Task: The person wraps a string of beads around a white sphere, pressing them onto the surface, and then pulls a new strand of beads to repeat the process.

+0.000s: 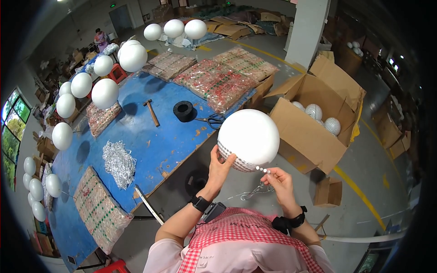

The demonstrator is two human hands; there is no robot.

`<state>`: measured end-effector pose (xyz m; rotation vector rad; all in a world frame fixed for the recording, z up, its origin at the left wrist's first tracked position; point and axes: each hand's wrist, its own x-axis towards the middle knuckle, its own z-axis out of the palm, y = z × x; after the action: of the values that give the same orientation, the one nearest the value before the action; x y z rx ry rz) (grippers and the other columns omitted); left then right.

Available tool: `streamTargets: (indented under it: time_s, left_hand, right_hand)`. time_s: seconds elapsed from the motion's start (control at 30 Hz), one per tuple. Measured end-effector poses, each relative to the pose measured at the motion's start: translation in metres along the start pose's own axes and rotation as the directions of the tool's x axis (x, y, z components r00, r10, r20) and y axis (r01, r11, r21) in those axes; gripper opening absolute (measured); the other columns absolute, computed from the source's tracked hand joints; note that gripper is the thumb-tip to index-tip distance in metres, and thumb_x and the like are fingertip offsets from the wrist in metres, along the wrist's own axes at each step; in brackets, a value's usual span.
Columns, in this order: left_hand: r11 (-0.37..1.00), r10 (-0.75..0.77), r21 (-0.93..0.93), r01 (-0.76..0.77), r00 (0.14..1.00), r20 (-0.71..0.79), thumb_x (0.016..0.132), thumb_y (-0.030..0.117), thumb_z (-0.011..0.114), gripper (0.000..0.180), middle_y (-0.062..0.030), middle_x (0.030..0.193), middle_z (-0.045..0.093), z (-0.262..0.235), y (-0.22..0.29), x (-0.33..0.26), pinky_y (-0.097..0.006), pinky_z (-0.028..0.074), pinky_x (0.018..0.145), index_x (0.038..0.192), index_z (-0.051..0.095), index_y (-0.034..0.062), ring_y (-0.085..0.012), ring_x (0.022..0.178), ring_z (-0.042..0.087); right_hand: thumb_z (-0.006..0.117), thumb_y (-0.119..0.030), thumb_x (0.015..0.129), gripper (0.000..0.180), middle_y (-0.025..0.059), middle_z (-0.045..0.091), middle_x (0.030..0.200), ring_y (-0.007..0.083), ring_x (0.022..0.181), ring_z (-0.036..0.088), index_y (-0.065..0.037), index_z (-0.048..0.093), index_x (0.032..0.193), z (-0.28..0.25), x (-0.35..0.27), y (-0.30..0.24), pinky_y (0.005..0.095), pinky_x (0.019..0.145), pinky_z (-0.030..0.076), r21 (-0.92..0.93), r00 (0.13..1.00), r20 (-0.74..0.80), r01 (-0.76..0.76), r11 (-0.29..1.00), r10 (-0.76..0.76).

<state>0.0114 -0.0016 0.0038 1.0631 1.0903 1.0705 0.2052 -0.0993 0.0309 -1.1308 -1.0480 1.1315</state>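
A large white ball (250,134) is held up over the floor beside the table's edge, its lower part wrapped in rows of silver beads (234,160). My left hand (219,172) is closed round the ball's lower left, the thumb lying across the bead rows. At the ball's lower right, my right hand (280,182) pinches a string of small beads (261,169) running off the ball. More of the bead string (253,193) dangles in loops under that hand. The underside of the ball is hidden from me.
The worn blue table (154,150) carries a hammer (151,113), a black tape roll (183,111), scissors (213,120), a heap of silver bead strings (119,164) and bagged bundles (214,82). Several white balls (104,93) stand at left. An open carton (309,136) of beaded balls sits at right.
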Motion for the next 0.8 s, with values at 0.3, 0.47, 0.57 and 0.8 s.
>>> streamTargets:
  time_s: [0.3, 0.47, 0.57, 0.8]
  left_hand:
    - [0.935, 0.255, 0.264, -0.237, 0.966, -0.036, 0.073, 0.042, 0.075, 0.102, -0.0246, 0.134, 0.031, 0.006, -0.009, -0.007, -0.041, 0.036, 0.101, 0.142, 0.015, -0.0024, -0.0332, 0.122, 0.040]
    - [0.893, 0.290, 0.371, -0.253, 0.956, -0.047, 0.070, 0.041, 0.077, 0.106, -0.0255, 0.132, 0.031, 0.011, -0.007, -0.015, -0.043, 0.033, 0.102, 0.142, 0.012, -0.0013, -0.0369, 0.123, 0.037]
    - [0.891, 0.292, 0.375, -0.255, 0.956, -0.044, 0.071, 0.036, 0.078, 0.108, -0.0245, 0.135, 0.026, 0.015, -0.007, -0.018, -0.043, 0.036, 0.100, 0.144, 0.006, 0.0003, -0.0360, 0.124, 0.035]
    - [0.871, 0.303, 0.418, -0.259, 0.952, -0.041, 0.068, 0.041, 0.080, 0.116, -0.0271, 0.134, 0.025, 0.019, -0.006, -0.021, -0.045, 0.033, 0.102, 0.144, 0.002, 0.0010, -0.0397, 0.124, 0.033]
  right_hand:
    - [0.053, -0.018, 0.094, 0.027, 0.0100, 0.067, 0.086, 0.0130, 0.080, 0.062, 0.005, 0.063, 0.103, -0.006, 0.010, 0.001, 0.0266, 0.078, 0.047, -0.200, 0.931, 0.160, -0.295, 0.934, 0.329]
    - [0.048, -0.017, 0.096, 0.030, 0.0068, 0.066, 0.096, 0.0105, 0.086, 0.059, 0.008, 0.062, 0.105, -0.006, 0.018, 0.028, 0.0262, 0.082, 0.045, -0.166, 0.931, 0.218, -0.261, 0.951, 0.294]
    - [0.048, -0.017, 0.096, 0.030, 0.0051, 0.065, 0.100, 0.0092, 0.091, 0.057, 0.008, 0.061, 0.107, -0.007, 0.022, 0.043, 0.0260, 0.085, 0.044, -0.184, 0.932, 0.235, -0.238, 0.954, 0.277]
    - [0.055, -0.017, 0.093, 0.026, 0.0048, 0.067, 0.097, 0.0089, 0.092, 0.057, 0.005, 0.065, 0.104, -0.008, 0.021, 0.060, 0.0255, 0.085, 0.044, -0.029, 0.942, 0.215, -0.258, 0.966, 0.258]
